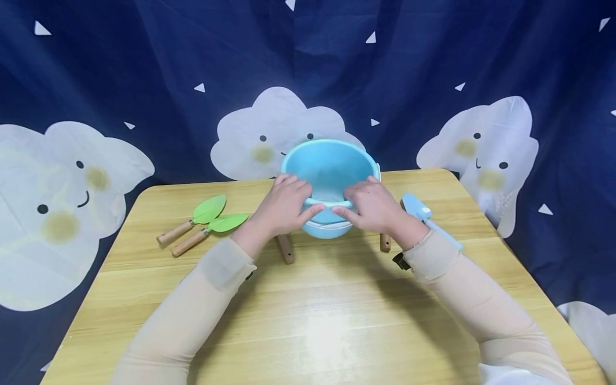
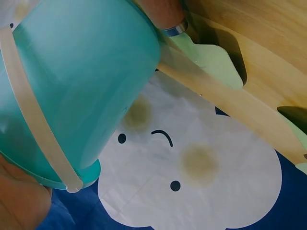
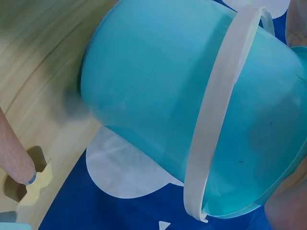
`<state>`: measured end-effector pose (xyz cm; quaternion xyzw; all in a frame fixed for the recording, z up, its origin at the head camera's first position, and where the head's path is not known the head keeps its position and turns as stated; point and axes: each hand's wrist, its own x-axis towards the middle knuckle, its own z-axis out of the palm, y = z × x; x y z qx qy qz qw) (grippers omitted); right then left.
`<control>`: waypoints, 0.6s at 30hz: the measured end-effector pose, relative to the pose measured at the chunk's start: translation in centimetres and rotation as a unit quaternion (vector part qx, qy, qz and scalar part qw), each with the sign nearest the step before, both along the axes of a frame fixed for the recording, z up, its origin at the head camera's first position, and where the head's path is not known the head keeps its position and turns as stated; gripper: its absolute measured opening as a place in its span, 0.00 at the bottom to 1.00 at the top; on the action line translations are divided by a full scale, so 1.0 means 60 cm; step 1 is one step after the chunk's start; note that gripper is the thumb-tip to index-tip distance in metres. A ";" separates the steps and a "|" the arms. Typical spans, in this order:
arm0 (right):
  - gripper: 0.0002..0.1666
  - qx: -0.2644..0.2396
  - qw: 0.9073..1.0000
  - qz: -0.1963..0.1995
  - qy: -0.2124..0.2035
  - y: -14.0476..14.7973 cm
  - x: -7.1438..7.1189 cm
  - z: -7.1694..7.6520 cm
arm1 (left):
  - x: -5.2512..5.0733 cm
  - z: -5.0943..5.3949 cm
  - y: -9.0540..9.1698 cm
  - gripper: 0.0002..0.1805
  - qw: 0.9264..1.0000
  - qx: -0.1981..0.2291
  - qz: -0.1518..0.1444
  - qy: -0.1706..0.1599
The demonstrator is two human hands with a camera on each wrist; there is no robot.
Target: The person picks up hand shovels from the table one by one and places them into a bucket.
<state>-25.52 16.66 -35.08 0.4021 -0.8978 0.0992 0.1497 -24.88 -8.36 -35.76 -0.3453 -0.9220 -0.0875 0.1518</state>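
Observation:
A light-blue toy bucket is at the far middle of the table, its mouth facing up and toward me. My left hand grips the near rim on the left, with fingers inside and thumb outside. On the right of the same rim, my right hand holds it in the same way. A white bucket handle hangs down across the bucket's outside. In the left wrist view only part of the left hand shows, beside the rim. The right hand is partly cut off in its wrist view.
Left of the bucket lie two green leaf-shaped hand trowels with wooden handles. Close to the bucket, a wooden tool handle and another wooden handle stick out. A blue toy shovel lies beyond the right wrist. Behind the table hangs a dark-blue curtain.

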 end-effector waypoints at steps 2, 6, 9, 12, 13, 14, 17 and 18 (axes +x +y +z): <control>0.30 0.001 1.000 -0.002 -0.001 -0.001 0.002 0.000 | 0.002 -0.001 -0.001 0.25 1.000 0.002 -0.001 0.001; 0.31 -0.002 1.000 0.002 -0.002 -0.004 0.006 0.000 | 0.007 -0.003 -0.004 0.24 1.000 0.004 0.000 0.002; 0.35 -0.005 1.000 0.006 -0.001 -0.008 0.009 0.000 | 0.010 -0.003 -0.007 0.24 1.000 0.006 0.000 0.003; 0.39 -0.007 1.000 0.007 0.003 -0.009 0.010 0.000 | 0.012 -0.003 -0.009 0.24 1.000 0.008 -0.003 0.008; 0.39 -0.008 1.000 0.007 0.004 -0.010 0.011 0.000 | 0.013 -0.004 -0.010 0.24 1.000 0.008 -0.004 0.010; 0.39 -0.008 1.000 0.007 0.005 -0.010 0.012 0.000 | 0.013 -0.004 -0.011 0.24 1.000 0.009 -0.005 0.011; 0.40 -0.008 1.000 0.010 0.008 -0.012 0.015 -0.001 | 0.017 -0.004 -0.013 0.24 1.000 0.007 -0.006 0.012; 0.40 -0.007 1.000 0.011 0.010 -0.012 0.015 -0.002 | 0.018 -0.005 -0.014 0.24 1.000 0.007 -0.006 0.012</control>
